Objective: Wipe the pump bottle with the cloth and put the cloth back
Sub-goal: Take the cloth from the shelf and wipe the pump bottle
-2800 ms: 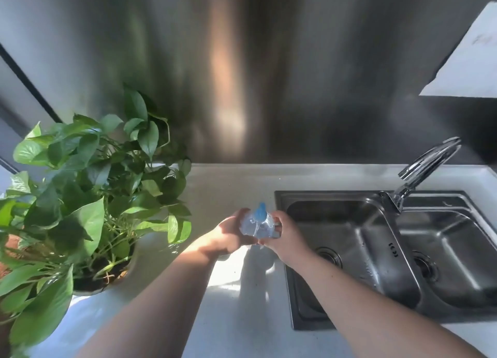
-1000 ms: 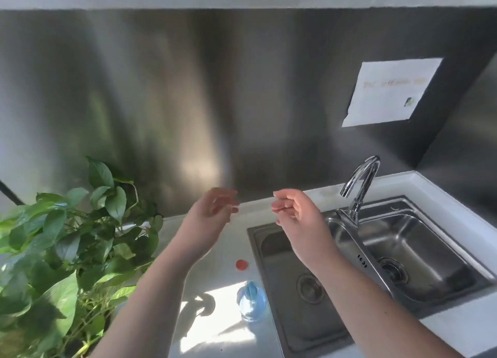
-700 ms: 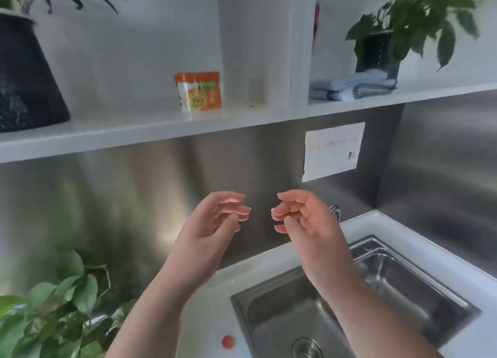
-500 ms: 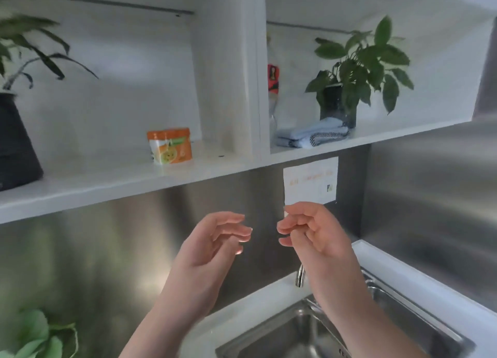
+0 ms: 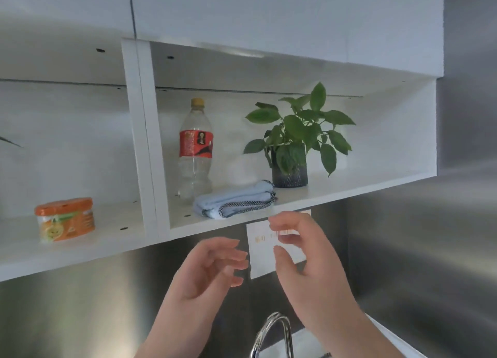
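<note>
A folded light-blue cloth [image 5: 235,198] with a dark speckled edge lies on the white shelf [image 5: 336,188], near its front lip. My right hand [image 5: 298,246] is raised just below that lip, under the cloth's right end, fingers apart and empty. My left hand [image 5: 207,266] hovers lower and to the left, fingers loosely curled, holding nothing. The pump bottle is out of view below the frame.
On the same shelf stand a clear plastic bottle [image 5: 195,150] with a red label and a small potted plant [image 5: 291,148]. An orange tub [image 5: 64,219] sits in the left compartment. A paper note [image 5: 262,250] hangs on the steel backsplash; the tap [image 5: 271,333] curves up below.
Both hands let go of the pump bottle, left on the counter, and rose. My view tilted up from the sink to the shelf, and the right hand climbed close under the cloth.
</note>
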{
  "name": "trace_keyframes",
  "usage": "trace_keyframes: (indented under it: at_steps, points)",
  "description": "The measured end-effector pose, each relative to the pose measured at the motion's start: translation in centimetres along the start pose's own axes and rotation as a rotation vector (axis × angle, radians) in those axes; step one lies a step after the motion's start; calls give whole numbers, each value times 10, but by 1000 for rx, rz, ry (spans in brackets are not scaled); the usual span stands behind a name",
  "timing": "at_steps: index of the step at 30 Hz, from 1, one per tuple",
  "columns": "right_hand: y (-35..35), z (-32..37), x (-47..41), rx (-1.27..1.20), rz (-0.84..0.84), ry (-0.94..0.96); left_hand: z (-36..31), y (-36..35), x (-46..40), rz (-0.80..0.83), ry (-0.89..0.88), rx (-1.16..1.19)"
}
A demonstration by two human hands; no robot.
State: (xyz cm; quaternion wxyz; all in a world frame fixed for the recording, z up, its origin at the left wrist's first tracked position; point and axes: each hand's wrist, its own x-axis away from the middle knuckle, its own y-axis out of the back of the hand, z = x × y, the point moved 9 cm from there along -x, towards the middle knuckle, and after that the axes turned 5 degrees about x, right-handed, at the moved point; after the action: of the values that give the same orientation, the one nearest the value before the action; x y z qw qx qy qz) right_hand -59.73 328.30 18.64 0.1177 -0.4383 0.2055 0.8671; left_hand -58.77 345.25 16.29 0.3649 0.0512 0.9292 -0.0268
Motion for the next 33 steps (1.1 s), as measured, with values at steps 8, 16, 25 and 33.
trace_keyframes:
  at_steps: [8,16,25,33]
  points:
    - [-44,4,-87,420,383,413,28,-14,-20,-313,32,-9]
    - [-75,-13,-97,568,389,453,33,15,-12,-530,155,109]
    - [-27,3,-59,305,-8,470,21,41,18,-320,154,-27]
    - [-103,-22,82,-102,236,177,49,123,99,-231,388,-158]
